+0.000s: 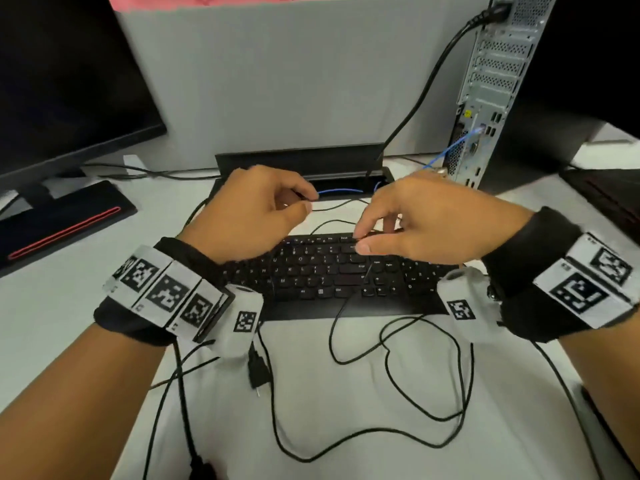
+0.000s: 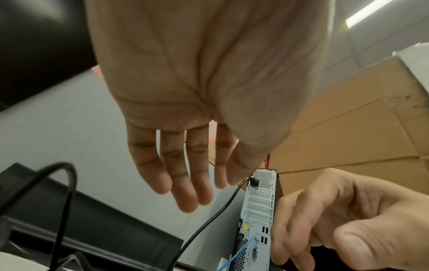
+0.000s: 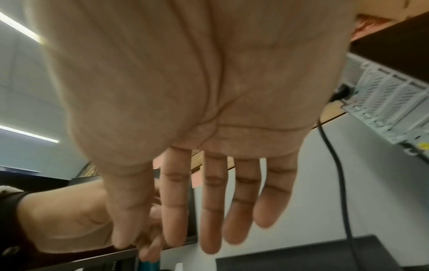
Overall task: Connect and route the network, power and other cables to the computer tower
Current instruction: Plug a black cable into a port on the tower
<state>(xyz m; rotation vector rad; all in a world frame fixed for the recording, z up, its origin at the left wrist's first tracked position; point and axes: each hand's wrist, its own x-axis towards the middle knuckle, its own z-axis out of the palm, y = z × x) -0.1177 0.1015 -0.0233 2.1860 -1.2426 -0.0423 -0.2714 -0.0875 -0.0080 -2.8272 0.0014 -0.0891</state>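
We risk dragging the thin black cable (image 1: 341, 221) across the keyboard (image 1: 332, 271) or snagging its slack loops on the tabletop (image 1: 346, 393) if we pull hard. Our left hand (image 1: 252, 211) pinches it behind the keyboard; our right hand (image 1: 419, 220) pinches it over the keyboard's top row.

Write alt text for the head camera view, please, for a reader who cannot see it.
Two hands work a thin black cable above a black keyboard: the left hand pinches it and the right hand pinches it further along. Behind, a computer tower has a black power cable and a blue network cable plugged in. A monitor stands at the left.
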